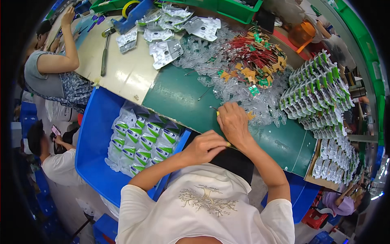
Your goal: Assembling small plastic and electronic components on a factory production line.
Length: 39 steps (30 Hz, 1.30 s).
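My left hand point(206, 147) is over the bench's front edge, fingers closed in a pinch with a yellow covering at a fingertip. What it holds, if anything, is too small to make out. My right hand point(234, 123) rests low over the green mat point(178, 91), its fingers curled down and pressed together, also with yellow at a fingertip. A small dark wire piece point(213, 107) lies by those fingertips; whether they grip it cannot be made out. Just beyond is a heap of clear plastic pieces point(203, 57), topped by red wires point(254, 51) with green and orange tabs.
A blue bin point(91, 134) at left holds several white-and-green packs point(142, 142). Silvery blister packs point(165, 53), a hammer point(105, 55) and a blue tape dispenser point(132, 18) lie farther back. Stacked packs point(319, 91) rise at right. Another person point(53, 73) sits at far left.
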Tool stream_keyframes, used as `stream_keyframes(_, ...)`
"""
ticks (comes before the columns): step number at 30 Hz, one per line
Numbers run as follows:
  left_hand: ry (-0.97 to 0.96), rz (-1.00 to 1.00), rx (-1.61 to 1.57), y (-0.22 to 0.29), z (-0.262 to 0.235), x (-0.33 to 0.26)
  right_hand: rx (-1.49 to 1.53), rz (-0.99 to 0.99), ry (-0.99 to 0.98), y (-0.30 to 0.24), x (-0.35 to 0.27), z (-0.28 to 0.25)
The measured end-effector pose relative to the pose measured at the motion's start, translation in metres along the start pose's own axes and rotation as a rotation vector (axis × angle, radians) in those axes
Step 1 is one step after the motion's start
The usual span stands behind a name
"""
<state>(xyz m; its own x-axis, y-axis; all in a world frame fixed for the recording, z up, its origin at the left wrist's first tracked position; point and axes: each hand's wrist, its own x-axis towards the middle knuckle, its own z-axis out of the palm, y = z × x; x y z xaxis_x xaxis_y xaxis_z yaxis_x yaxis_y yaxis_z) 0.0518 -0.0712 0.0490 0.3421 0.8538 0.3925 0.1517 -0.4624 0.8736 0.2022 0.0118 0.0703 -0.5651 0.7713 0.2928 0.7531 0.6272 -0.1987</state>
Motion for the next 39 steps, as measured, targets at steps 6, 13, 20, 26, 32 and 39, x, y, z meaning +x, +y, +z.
stream_keyframes(6, 0.381, -0.369, -0.078, -0.011, -0.033, -0.002, 0.209, 0.004, 0.111, -0.001, -0.001, -0.019)
stream_keyframes(13, 0.508, -0.309, -0.022, -0.018, -0.035, 0.028, 0.151, -0.078, 0.144, -0.007, 0.004, -0.005)
stream_keyframes(20, 0.387, -0.399, -0.106, -0.009, -0.033, 0.018, 0.356, -0.038, 0.193, -0.011, -0.009, -0.003)
stream_keyframes(26, 0.317, -0.346, -0.342, 0.003, -0.021, 0.02, 0.62, 0.083, 0.145, -0.018, -0.028, -0.04)
stream_keyframes(32, 0.314, -0.356, -0.577, 0.011, -0.013, 0.027, 0.795, 0.26, 0.109, -0.011, -0.036, -0.063)
stream_keyframes(39, 0.324, -0.388, -0.603, 0.016, -0.008, 0.032, 0.632, 0.12, 0.211, -0.011, -0.036, -0.058)
